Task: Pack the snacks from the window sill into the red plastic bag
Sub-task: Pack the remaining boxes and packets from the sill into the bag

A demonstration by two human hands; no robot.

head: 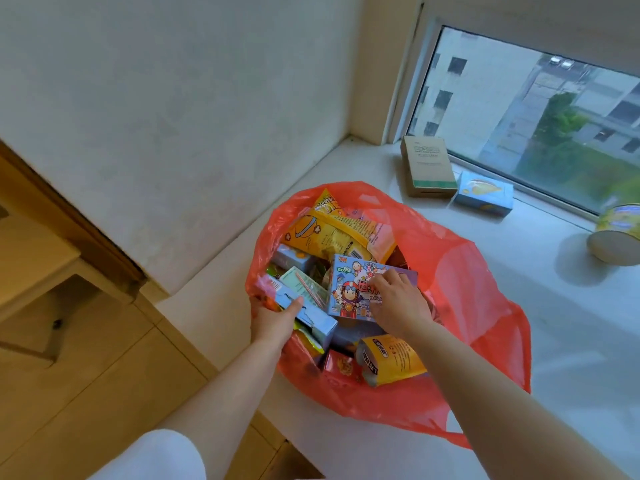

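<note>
Spillage is the risk: red plastic bag [467, 271] lies brimful on the window sill [571, 323], left hand [273, 322] gripping a pale blue box [306, 315], right hand [398, 299] pressing a cartoon box [349, 292], 3 snacks unpacked.

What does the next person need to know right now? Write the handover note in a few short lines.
Left hand: grips a light blue box at the near rim of the red plastic bag.
Right hand: fingers curled over the cartoon box on top of the pile in the bag.
Done: most snacks are in the bag, which lies open on the window sill.
Left: the brown box, small blue box and round tub are on the sill by the window.
</note>
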